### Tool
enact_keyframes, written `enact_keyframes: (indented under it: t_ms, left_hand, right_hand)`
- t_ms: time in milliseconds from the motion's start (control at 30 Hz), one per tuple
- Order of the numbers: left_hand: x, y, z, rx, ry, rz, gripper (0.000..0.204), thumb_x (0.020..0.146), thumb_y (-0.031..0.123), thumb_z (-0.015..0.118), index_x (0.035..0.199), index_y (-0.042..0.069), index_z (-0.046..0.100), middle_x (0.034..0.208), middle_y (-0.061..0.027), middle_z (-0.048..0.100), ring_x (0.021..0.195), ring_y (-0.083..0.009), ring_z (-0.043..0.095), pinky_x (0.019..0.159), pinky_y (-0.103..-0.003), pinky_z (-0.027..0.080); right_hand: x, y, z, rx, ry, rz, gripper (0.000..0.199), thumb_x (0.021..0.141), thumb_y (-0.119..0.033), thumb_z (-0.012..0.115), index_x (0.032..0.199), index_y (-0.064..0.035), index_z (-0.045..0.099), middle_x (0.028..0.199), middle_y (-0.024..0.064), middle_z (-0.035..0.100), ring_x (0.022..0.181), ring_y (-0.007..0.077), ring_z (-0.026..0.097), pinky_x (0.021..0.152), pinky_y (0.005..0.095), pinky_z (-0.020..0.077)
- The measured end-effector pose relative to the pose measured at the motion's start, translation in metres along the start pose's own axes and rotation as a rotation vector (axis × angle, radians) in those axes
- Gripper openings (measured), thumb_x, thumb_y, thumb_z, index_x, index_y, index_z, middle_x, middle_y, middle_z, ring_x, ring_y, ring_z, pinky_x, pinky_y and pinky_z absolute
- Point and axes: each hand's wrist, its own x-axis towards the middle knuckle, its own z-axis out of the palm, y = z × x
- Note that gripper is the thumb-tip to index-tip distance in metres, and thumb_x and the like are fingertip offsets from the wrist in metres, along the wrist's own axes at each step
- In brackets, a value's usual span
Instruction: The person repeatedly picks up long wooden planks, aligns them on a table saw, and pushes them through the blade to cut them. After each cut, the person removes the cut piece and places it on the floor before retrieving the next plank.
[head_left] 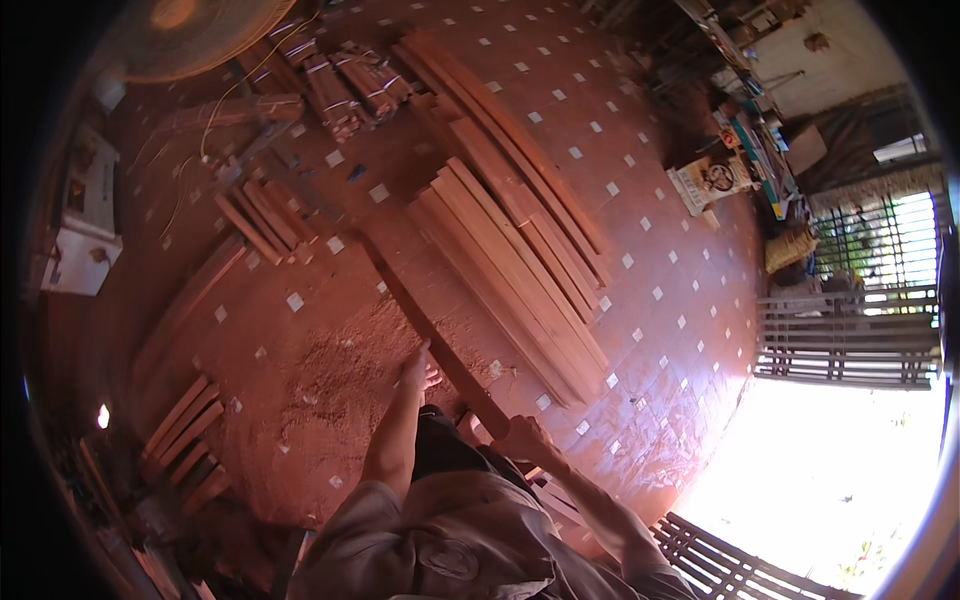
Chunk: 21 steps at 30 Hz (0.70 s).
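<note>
A long, narrow dark wooden plank [425, 325] runs diagonally in front of me, from the floor area ahead back to my body. My right hand [522, 440] is wrapped round its near end. My left hand [418, 370] is beside the plank's left edge around mid-length, thumb raised and fingers partly curled but apart. Whether its fingertips touch the wood is hard to make out. Beneath and to the left, sawdust and shavings [340, 385] cover the tiled floor.
Long boards [520, 270] lie stacked on the floor to the right of the plank. Short wooden pieces [265, 220] sit far left, with bundled strips [345, 90] beyond. More slats [185, 435] lie near left. A large fan [190, 40] stands far left; a printed sack [712, 183] is far right.
</note>
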Motion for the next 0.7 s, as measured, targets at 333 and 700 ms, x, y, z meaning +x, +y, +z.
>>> enact_keyframes:
  t_ms: [333,700]
  left_hand:
    - [0.032,-0.01,0.052,-0.121,0.03,0.063,0.086,0.078,0.058,0.078,0.136,0.0,0.053,0.121,-0.0158,0.062,0.103,-0.0315,0.063,0.095,-0.047,0.052]
    - [-0.059,0.028,0.22,-0.761,-1.21,0.053,0.059,0.096,0.063,0.055,0.134,0.018,0.059,0.083,-0.006,0.062,0.077,-0.0225,0.064,0.074,-0.04,0.056]
  right_hand:
    - [-0.071,0.005,-0.023,0.027,0.204,0.004,0.074,0.071,-0.06,0.079,0.105,0.0055,0.073,0.102,0.0275,0.073,0.094,0.0388,0.073,0.085,0.0465,0.0582]
    - [-0.002,0.209,0.011,0.755,0.037,-0.4,0.041,0.075,-0.032,0.089,0.091,-0.001,0.069,0.08,0.0048,0.069,0.072,0.0163,0.068,0.066,0.0346,0.054]
